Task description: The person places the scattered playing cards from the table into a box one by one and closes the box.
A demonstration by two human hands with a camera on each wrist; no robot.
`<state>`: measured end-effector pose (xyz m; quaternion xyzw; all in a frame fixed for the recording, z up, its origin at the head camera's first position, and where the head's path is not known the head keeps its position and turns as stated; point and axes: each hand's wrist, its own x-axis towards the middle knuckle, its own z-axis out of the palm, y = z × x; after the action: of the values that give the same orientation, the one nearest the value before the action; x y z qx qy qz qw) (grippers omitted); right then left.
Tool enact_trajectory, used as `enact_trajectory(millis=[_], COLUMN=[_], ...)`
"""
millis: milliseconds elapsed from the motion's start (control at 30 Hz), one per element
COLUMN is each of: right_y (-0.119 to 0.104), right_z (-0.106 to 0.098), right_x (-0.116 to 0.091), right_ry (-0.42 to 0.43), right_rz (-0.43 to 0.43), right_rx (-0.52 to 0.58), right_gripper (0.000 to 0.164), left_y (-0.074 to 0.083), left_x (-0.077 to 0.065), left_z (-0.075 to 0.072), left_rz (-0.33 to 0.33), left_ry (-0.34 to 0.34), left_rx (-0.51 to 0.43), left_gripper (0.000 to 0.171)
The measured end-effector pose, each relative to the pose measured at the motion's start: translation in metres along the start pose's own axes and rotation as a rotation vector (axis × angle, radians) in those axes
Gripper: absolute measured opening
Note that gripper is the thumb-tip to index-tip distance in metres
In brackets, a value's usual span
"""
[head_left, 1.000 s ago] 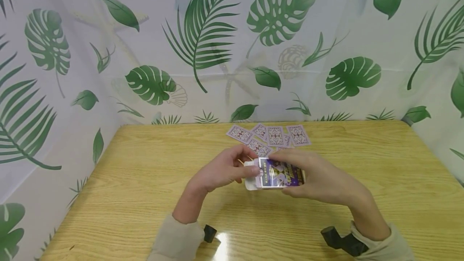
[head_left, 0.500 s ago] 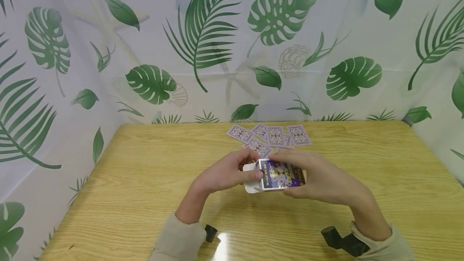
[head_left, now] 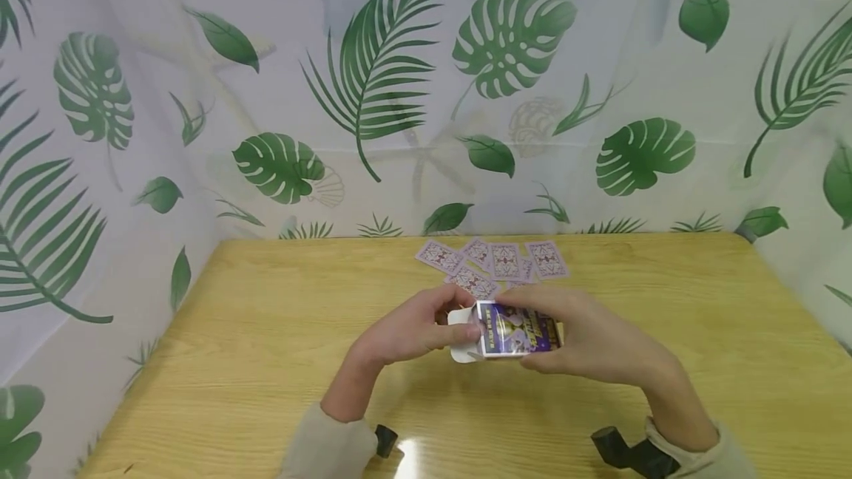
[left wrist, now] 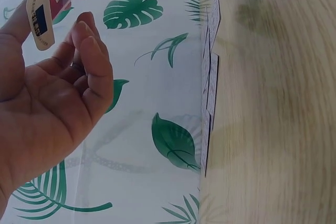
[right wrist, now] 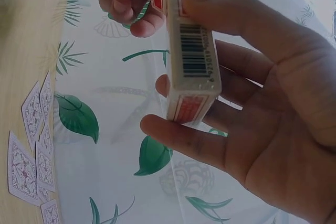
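Observation:
My right hand [head_left: 602,335] holds a purple playing-card box [head_left: 519,331] sideways above the table, fingers along its far edge and thumb along its near edge. A white end flap [head_left: 462,352] stands out at the box's left end. There the thumb of my left hand [head_left: 409,331] presses at the opening. Its other fingers curl loosely apart from the box in the left wrist view, below a printed flap [left wrist: 39,22]. In the right wrist view, a barcode [right wrist: 194,51] shows on the box's side. Whatever lies inside the box is hidden.
Several playing cards [head_left: 506,261] lie face down, partly overlapping, at the back of the wooden table [head_left: 279,331]. Behind them hangs a leaf-patterned cloth [head_left: 399,191]. Black wrist straps [head_left: 622,449] sit at both cuffs.
Pale cards that stuck out of the box's left end have slid inside as my left thumb moved right. The flap shows more plainly now. The head view has tilted slightly upward.

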<state>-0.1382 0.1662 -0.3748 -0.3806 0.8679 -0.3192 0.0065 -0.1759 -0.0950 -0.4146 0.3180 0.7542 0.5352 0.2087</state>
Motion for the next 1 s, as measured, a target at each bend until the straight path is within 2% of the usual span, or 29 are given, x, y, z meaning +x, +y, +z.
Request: enact_trajectory(millis=[300,467,600,733,833,933,1000], right_y=[-0.005,-0.004,-0.001,0.002,0.004,0.006,0.006], right_z=[0.0,0.0,-0.002,-0.005,-0.006,-0.005,-0.003], right_x=[0.0,-0.002,-0.004,-0.003,-0.002,-0.001,-0.001], right_ry=[-0.023,-0.016,-0.026,-0.038,-0.042,-0.052,-0.057], right_rz=[0.013,0.026,0.049,0.073,0.085,0.091,0.092], right_rx=[0.003,-0.005,-0.033,-0.068,-0.084,-0.072,-0.058], right_gripper=[0.065,0.064,0.063,0.063,0.062,0.061,0.061], left_y=[0.001,0.001,0.001,0.002,0.0,-0.007,-0.015], left_x=[-0.001,-0.003,-0.006,-0.008,-0.008,-0.006,-0.002], left_z=[-0.001,-0.003,-0.01,-0.019,-0.025,-0.03,-0.033], left_rz=[-0.013,-0.062,-0.086,-0.108,-0.154,-0.22,-0.265], left_ry=[0.03,0.045,0.071,0.131,0.21,0.287,0.305], left_rx=[0.029,0.04,0.048,0.024,-0.012,-0.023,0.006], left_gripper=[0.025,0.03,0.032,0.043,0.049,0.045,0.041])
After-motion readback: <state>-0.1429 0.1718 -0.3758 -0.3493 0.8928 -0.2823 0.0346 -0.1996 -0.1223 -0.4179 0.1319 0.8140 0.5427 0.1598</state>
